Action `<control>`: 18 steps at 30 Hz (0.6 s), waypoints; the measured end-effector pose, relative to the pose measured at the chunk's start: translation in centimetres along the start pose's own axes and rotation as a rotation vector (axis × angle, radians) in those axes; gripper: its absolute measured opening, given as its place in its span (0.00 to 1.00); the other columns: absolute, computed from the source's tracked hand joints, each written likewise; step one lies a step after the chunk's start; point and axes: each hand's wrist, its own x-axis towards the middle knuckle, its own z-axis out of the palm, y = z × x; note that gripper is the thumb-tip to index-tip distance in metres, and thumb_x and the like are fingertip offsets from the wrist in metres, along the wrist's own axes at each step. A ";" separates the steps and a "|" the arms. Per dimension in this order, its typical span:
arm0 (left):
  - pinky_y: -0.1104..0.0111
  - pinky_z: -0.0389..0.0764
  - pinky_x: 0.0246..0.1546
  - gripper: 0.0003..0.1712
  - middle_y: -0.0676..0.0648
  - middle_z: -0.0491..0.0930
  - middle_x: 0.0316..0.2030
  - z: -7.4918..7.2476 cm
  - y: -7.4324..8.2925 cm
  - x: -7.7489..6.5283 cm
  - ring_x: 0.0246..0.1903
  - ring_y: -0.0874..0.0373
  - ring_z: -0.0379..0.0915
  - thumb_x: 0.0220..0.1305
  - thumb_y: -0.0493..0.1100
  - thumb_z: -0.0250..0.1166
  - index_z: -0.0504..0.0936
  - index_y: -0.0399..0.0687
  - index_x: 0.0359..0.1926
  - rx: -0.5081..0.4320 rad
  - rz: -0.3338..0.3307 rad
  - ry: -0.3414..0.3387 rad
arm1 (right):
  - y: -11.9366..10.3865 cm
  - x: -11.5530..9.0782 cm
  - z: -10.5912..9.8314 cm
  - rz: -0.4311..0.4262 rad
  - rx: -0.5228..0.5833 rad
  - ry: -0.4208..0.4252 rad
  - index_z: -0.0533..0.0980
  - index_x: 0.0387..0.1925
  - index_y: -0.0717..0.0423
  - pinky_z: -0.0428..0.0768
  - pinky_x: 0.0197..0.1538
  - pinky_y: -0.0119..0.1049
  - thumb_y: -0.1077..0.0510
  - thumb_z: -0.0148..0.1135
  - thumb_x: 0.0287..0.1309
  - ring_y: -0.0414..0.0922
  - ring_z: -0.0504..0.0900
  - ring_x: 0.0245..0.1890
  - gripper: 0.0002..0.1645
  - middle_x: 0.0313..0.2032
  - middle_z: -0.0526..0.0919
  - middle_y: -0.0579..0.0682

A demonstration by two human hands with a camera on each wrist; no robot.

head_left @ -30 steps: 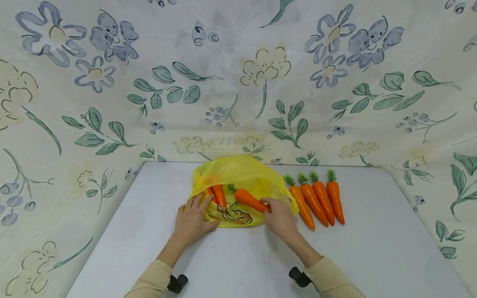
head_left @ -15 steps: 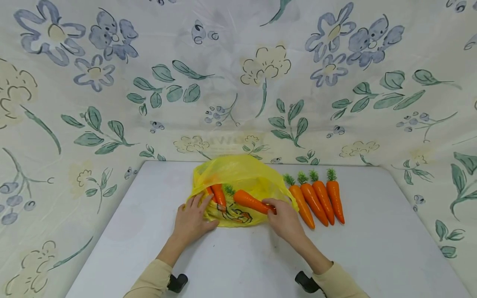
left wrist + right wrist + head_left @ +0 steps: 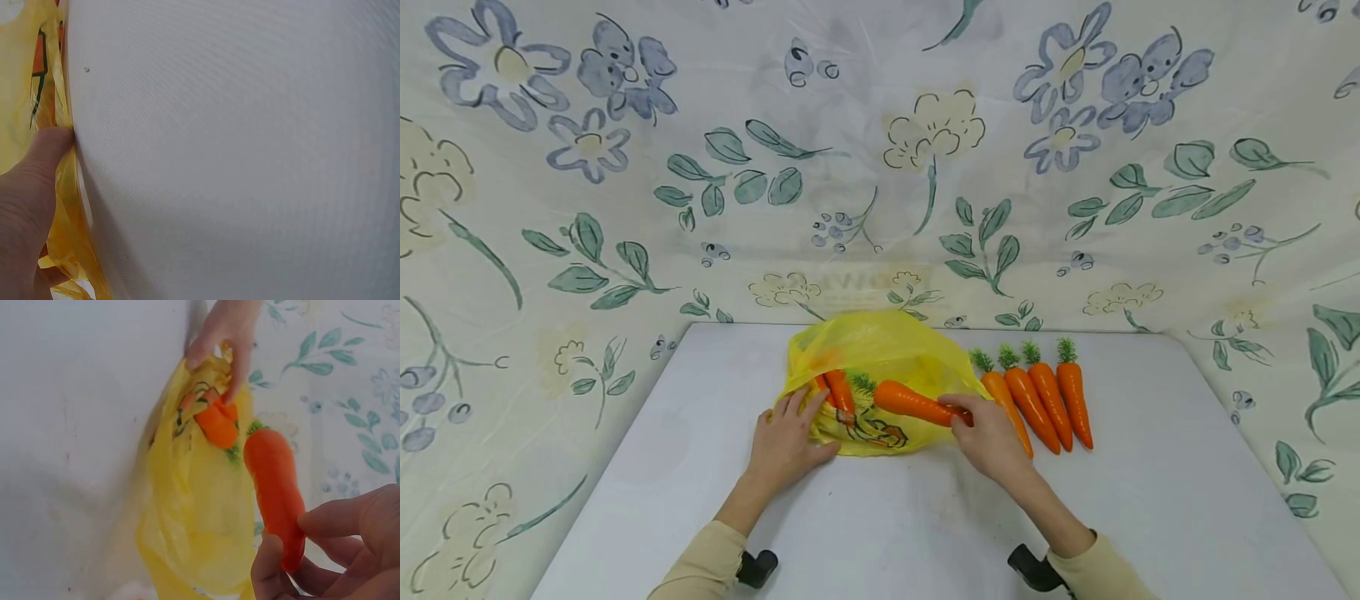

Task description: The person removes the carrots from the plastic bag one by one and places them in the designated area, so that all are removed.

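Observation:
A yellow plastic bag lies on the table, its mouth facing the person. Two orange carrots lie inside at its left. My left hand holds the bag's left edge; in the left wrist view the thumb lies on the plastic. My right hand pinches another carrot by its thin tip, thumb against fingers. This carrot lies slantwise in front of the bag's mouth, its green leafy top toward the two inside. In the right wrist view its thick end points away from the hand.
To the right of the bag several carrots lie side by side on the white table, leafy tops toward the back. The right hand overlaps the nearest one in the head view. A floral cloth hangs behind the table.
The right hand has moved to the right, drawing the pinched carrot with it away from the two in the bag. The left hand has stayed in place on the bag.

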 end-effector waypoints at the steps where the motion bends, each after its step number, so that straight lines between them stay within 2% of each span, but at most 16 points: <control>1: 0.37 0.69 0.54 0.49 0.36 0.67 0.67 0.0 0.0 0.0 0.64 0.38 0.64 0.51 0.66 0.70 0.68 0.51 0.70 -0.001 -0.001 0.001 | 0.0 0.0 -0.3 0.015 0.003 0.001 0.82 0.52 0.57 0.71 0.27 0.31 0.68 0.60 0.61 0.43 0.71 0.25 0.18 0.44 0.85 0.56; 7: 0.37 0.69 0.54 0.48 0.36 0.67 0.67 0.0 0.0 0.0 0.64 0.39 0.64 0.52 0.66 0.70 0.68 0.51 0.70 -0.002 -0.003 0.003 | 0.6 0.2 -2.5 0.074 0.023 0.015 0.81 0.55 0.55 0.67 0.24 0.31 0.65 0.59 0.64 0.44 0.69 0.22 0.19 0.44 0.84 0.57; 12: 0.37 0.68 0.55 0.48 0.36 0.67 0.67 0.0 0.0 0.0 0.64 0.38 0.63 0.52 0.66 0.70 0.68 0.51 0.70 -0.005 -0.004 -0.001 | 2.1 0.7 -5.0 0.120 0.051 0.023 0.79 0.58 0.56 0.73 0.35 0.32 0.63 0.54 0.67 0.49 0.75 0.35 0.20 0.52 0.82 0.59; 18: 0.37 0.68 0.55 0.48 0.36 0.66 0.67 0.0 0.0 -0.1 0.64 0.38 0.62 0.52 0.65 0.70 0.68 0.51 0.70 -0.010 -0.005 -0.008 | 4.5 1.3 -8.3 0.246 0.132 0.064 0.72 0.65 0.58 0.78 0.45 0.36 0.61 0.49 0.71 0.54 0.76 0.46 0.24 0.59 0.77 0.62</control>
